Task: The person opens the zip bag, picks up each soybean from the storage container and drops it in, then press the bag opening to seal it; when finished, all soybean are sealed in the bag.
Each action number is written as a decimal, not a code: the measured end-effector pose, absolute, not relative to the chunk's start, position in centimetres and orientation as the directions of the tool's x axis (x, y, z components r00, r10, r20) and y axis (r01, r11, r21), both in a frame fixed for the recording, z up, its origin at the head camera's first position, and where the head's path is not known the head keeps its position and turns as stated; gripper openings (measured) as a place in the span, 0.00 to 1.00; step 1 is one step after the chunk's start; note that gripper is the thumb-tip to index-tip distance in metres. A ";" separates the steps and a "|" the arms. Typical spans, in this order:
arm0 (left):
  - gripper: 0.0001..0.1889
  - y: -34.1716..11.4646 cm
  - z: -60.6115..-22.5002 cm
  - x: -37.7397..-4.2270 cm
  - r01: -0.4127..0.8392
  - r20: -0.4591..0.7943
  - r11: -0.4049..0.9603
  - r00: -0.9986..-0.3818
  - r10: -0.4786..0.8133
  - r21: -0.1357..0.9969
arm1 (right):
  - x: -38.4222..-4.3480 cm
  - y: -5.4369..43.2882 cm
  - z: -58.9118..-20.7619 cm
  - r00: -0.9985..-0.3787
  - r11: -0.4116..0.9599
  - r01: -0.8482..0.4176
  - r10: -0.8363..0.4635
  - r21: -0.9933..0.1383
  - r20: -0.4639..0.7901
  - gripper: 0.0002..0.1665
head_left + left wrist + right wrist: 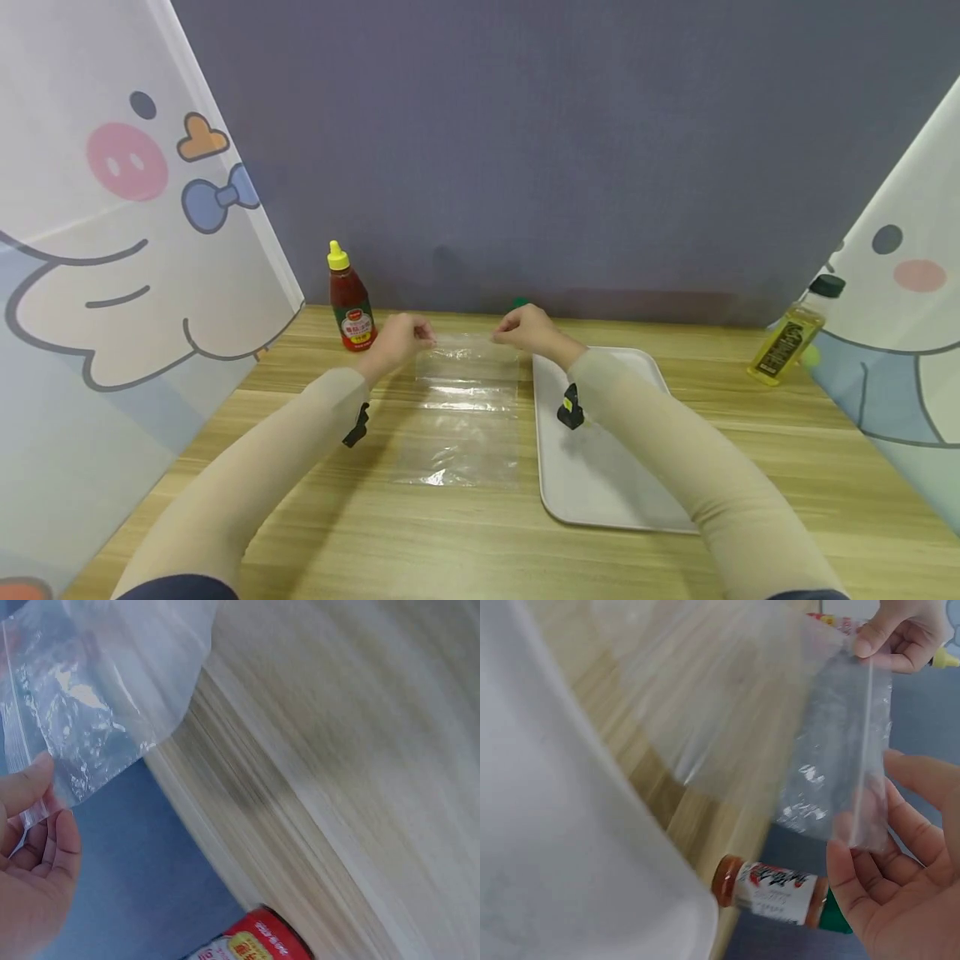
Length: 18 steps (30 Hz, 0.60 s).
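Observation:
A clear zip-lock bag [467,433] is stretched between both hands above the wooden table, its zip edge on the far side. One top corner is pinched by my left hand [401,337], thumb over the zip strip in the left wrist view. At the opposite corner my right hand [534,327] holds the plastic, with fingers showing through the film in the right wrist view. The bag [832,750] looks flat, and I see nothing inside it. Close beside the left hand stands a ketchup bottle [351,300] with a yellow cap.
A white tray [551,492] lies right of the bag, beneath the right forearm. Behind the right hand stands a green-capped jar [776,891], mostly hidden in the head view. An oil bottle [787,342] stands at the far right. Grey panel [525,167] closes off the back.

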<state>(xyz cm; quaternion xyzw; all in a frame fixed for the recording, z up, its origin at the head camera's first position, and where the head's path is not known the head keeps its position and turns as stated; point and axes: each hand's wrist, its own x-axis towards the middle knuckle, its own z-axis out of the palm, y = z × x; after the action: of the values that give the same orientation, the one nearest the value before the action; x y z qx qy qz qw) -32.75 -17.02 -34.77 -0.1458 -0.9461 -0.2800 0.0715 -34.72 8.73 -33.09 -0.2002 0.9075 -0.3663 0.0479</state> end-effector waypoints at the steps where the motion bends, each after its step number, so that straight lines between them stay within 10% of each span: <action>1: 0.02 -16.9 -34.7 -32.5 0.320 0.226 0.804 -0.945 0.236 0.501 | -34.6 8.6 -32.9 -0.912 0.641 -0.328 -0.406 -0.694 0.056 0.11; 18: 0.04 -15.9 -34.9 -29.5 0.372 0.305 0.800 -0.919 0.248 0.470 | -34.1 8.1 -32.9 -0.823 0.606 -0.419 -0.567 -0.676 0.002 0.13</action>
<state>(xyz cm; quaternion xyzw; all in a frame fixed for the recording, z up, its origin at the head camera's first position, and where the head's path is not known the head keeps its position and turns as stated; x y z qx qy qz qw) -29.53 -15.93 -34.92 -0.1646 -0.9418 -0.2697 0.1148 -34.13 8.08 -32.88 -0.2773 0.8897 -0.3467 0.1067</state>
